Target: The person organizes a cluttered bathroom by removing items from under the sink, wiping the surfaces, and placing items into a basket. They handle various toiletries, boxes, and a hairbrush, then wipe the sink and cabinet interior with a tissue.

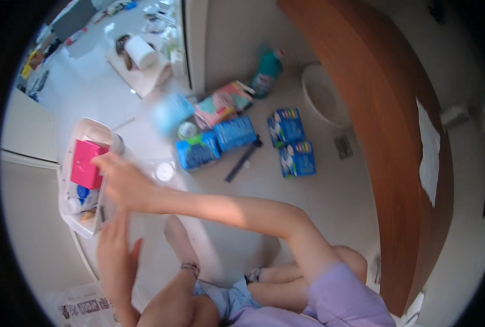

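Observation:
A bright pink box point(88, 164) sits tilted inside a clear plastic bin point(88, 229) at the left. My right hand point(126, 182) reaches across from the right, its fingertips on the box's right edge; the fingers' undersides are hidden. Below it, my left hand point(115, 249) is held out with fingers extended, close to the bin's near end and holding nothing. Motion blurs both hands. In the bin below the box lie a white-capped bottle point(74, 205) and a blue item point(83, 191). A clear plastic package with a white round part point(164, 171) lies right of the bin.
Several blue packs point(235, 133) stand on the tiled floor, near a dark bar point(242, 161), a light-blue item point(172, 111), a pink-and-teal pack point(222, 104) and a green bottle point(267, 75). A white basin point(324, 96) adjoins a curved wooden panel point(373, 135). A printed plastic bag point(83, 304) lies lower left.

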A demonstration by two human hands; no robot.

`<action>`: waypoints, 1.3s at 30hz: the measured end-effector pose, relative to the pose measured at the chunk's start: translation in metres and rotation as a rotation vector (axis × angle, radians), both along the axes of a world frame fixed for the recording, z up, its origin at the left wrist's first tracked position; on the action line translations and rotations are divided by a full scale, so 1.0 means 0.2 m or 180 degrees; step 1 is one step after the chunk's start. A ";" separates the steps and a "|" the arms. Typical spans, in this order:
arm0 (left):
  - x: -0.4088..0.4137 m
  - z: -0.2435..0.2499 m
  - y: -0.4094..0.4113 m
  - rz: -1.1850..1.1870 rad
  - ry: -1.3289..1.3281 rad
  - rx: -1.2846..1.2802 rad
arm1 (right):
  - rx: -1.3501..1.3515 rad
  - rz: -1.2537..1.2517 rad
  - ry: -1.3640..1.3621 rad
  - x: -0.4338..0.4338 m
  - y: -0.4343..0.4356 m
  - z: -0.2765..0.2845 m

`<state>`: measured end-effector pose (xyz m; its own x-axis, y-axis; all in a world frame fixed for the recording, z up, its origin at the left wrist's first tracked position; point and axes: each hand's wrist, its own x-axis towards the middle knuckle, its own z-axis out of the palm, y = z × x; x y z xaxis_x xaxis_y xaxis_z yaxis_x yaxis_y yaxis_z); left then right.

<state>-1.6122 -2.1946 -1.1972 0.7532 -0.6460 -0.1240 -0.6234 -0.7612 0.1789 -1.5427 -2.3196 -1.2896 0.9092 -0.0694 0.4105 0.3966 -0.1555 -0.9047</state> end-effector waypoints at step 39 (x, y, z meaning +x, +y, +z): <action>0.81 -0.21 -0.78 0.0134 0.3500 -0.3408 | -0.0005 -0.2341 0.1119 -0.30 -0.71 0.33</action>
